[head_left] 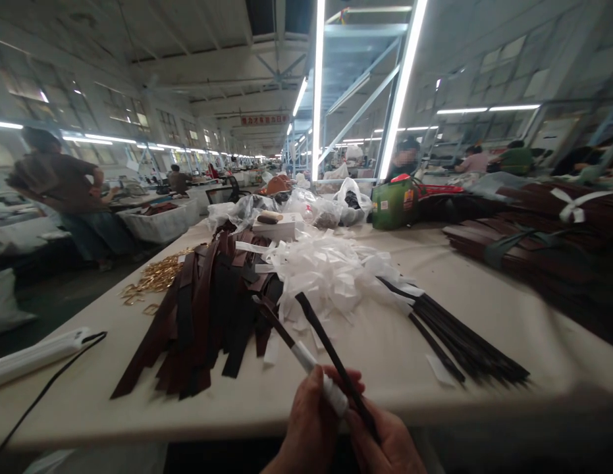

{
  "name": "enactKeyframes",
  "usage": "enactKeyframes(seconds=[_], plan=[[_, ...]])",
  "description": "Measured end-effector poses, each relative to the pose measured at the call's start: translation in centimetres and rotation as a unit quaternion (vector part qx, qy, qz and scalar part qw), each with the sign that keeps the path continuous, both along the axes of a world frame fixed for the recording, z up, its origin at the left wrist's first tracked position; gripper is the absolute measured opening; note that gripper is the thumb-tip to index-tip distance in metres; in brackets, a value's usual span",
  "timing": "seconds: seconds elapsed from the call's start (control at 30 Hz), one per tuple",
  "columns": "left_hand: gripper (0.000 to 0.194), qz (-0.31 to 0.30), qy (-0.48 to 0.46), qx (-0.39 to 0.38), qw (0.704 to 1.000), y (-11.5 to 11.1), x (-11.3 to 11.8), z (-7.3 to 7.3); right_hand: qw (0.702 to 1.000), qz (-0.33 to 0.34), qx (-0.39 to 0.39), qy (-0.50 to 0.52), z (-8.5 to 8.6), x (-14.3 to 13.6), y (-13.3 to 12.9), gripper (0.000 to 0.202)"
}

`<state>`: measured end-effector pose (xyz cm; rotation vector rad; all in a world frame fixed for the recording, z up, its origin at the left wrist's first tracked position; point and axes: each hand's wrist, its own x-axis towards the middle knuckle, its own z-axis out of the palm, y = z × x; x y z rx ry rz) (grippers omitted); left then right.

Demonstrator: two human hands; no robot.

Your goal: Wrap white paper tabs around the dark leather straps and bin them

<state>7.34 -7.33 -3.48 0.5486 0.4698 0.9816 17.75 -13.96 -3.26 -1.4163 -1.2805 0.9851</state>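
Close to the table's front edge, my left hand (312, 411) is closed round a brown strap (279, 324) with a white wrapping (306, 357) about its lower part. Beside it my right hand (382, 431) grips a narrow dark strap (326, 336), which points up and away to the left. The two hands meet at the lower end of the white wrapping, and some fingertips are hidden there. Beyond them lies a loose heap of white strips (330, 270). To its left is a pile of brown and black leather strips (202, 316).
A bundle of dark straps (464, 336) lies to the right. Gold metal rings (160, 273) are heaped at the left, near a white device (44, 355) with a black cord. Stacked brown pieces (543, 243) fill the far right; a green bag (394, 204) stands at the back.
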Motion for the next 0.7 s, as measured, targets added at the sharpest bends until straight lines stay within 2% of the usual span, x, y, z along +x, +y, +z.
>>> enactKeyframes(seconds=[0.07, 0.17, 0.27, 0.33, 0.4, 0.47, 0.53, 0.63, 0.7], plan=[[0.038, -0.013, -0.005, 0.012, 1.0, 0.2, -0.6, 0.6, 1.0, 0.007, -0.005, -0.01, 0.5, 0.2, -0.3, 0.053], [0.046, 0.045, -0.058, -0.016, 0.997, 3.7, -2.6, 3.4, 0.999, 0.02, -0.007, -0.029, 0.6, 0.5, -0.7, 0.05], [0.025, 0.121, -0.09, -0.069, 0.986, 6.3, -3.7, 5.4, 0.999, 0.039, -0.007, -0.031, 0.2, 0.4, -0.6, 0.049], [0.013, 0.13, -0.057, -0.067, 0.988, 5.9, -3.2, 5.1, 0.999, 0.043, -0.007, -0.026, 0.2, 0.2, -0.4, 0.048], [0.018, 0.085, -0.007, -0.039, 0.996, 3.8, -2.1, 3.9, 0.999, 0.037, -0.006, -0.018, 0.7, 0.1, -0.4, 0.046], [0.03, 0.02, 0.034, -0.006, 0.999, 1.2, -1.2, 2.8, 0.999, 0.029, 0.01, -0.027, 2.0, 0.5, -0.9, 0.042], [0.039, -0.009, 0.052, 0.01, 0.999, -0.7, -1.0, 2.2, 0.998, 0.01, 0.031, -0.06, 4.0, 2.0, -2.1, 0.037], [0.046, -0.036, 0.073, 0.019, 0.997, -0.9, -1.4, 2.0, 0.992, -0.068, 0.027, -0.099, 7.7, 6.0, -5.4, 0.037], [0.041, -0.061, 0.106, 0.018, 0.992, 0.1, -1.6, 2.0, 0.977, -0.177, 0.028, -0.119, 9.7, 9.1, -8.6, 0.032]])
